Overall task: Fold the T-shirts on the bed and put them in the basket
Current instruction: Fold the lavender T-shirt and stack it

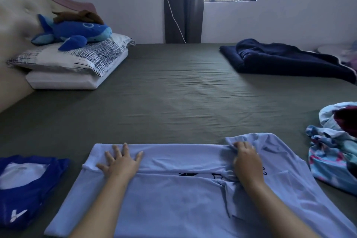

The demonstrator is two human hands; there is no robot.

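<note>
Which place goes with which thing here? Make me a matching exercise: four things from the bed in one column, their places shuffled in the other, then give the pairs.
Things
1. light blue T-shirt
2. dark blue T-shirt
3. navy blanket
4. whale plush toy

Places
A. on the pillows by the headboard
B. far right part of the bed
C. under both hands, near edge of the bed
D. near left corner, folded

Pairs: 1-C, 2-D, 3-B, 4-A
</note>
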